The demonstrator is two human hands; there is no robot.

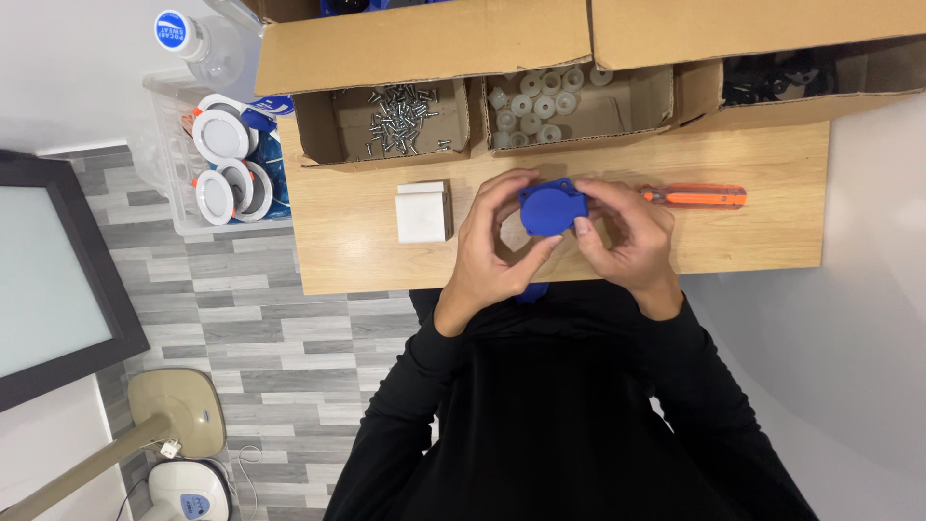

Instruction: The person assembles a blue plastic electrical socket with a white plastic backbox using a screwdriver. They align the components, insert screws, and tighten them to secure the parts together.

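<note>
While both hands meet over the near edge of the desk, the scene reads from the body outward as follows.

Sleeves: black, coming up from the bottom of the view, so the forearms converge at one spot in front of the chest.

Left hand (492, 246): its grip is clamped on the blue round part (552, 209), thumb below and fingers arched over the top left, which steadies the piece from that side.

Right hand (627, 236): its grip is also closed on the blue round part, thumb pressing at its lower right edge and fingers curled behind, so the piece is pinched between both hands.

Blue round part: lifted just above the desk (752, 241), its flat face turned up toward the camera, apparently for inspection or fitting.

White block (423, 211): lies flat on the desk just left of the left hand, within easy reach but apart from it.

Screwdriver (694, 197): orange handle, laid on its side just beyond the right hand, parked near that hand.

Screw box (386, 121): open cardboard compartment at the far edge, holding loose silver screws.

Cap box (579, 101): neighbouring compartment with white round pieces, kept sorted from the screws.

Clear bin (183, 174): on the floor left of the desk, holding white round fixtures.
</note>
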